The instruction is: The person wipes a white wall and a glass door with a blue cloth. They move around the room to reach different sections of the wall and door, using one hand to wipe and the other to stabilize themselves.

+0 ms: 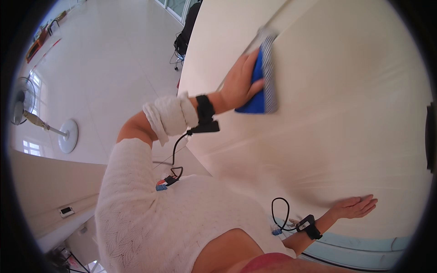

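My left hand [239, 84] reaches out over a large white surface [346, 104] and grips a blue pad with a grey striped face [264, 86], pressing it onto the surface next to a shallow seam. A black wrist band with a cable [205, 111] sits on that wrist, below a rolled white sleeve. My right hand [355, 207] lies flat on the near part of the same surface, fingers together and stretched out, holding nothing. It also wears a black wrist band [309, 226] with a looped cable.
A pedestal fan [68, 135] stands on the white tiled floor at left. A black bag [184, 36] and cables lie by the surface's far corner. A pale blue edge [364, 248] runs under the surface at lower right. A dark object [430, 136] is at the right rim.
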